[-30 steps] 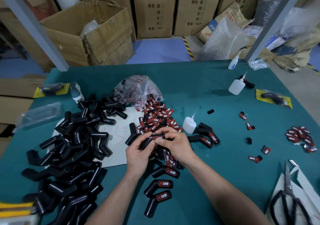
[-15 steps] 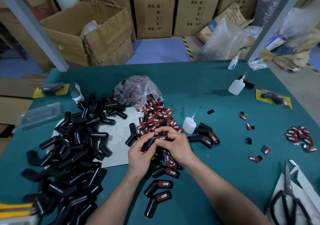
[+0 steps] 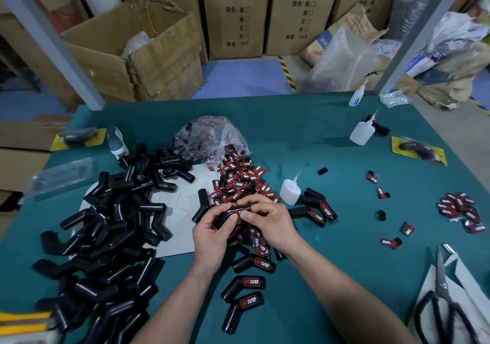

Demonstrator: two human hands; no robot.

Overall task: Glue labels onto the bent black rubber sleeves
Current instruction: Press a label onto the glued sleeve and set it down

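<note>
Both hands hold one bent black rubber sleeve [image 3: 227, 213] above the green table [image 3: 331, 237]. My left hand [image 3: 212, 235] grips its lower leg. My right hand [image 3: 267, 224] pinches a red and black label [image 3: 240, 212] against its upper leg with thumb and fingers. A heap of unlabelled sleeves [image 3: 106, 237] lies at the left. A pile of loose labels [image 3: 241, 182] lies just beyond my hands. Labelled sleeves [image 3: 245, 285] lie near my forearms, and two more labelled sleeves [image 3: 318, 208] lie at the right. A small glue bottle [image 3: 290, 191] stands right of the label pile.
A plastic bag of labels [image 3: 212, 137] sits behind the pile. More glue bottles [image 3: 362, 131] stand far right. Scattered labels [image 3: 461, 211] lie at the right edge. Black scissors [image 3: 440, 304] rest on white paper at the near right. Cardboard boxes [image 3: 132, 52] stand behind the table.
The hands stay in nearly the same place with the sleeve. The fingers have shifted a little along the label, still pressing it onto the sleeve.
</note>
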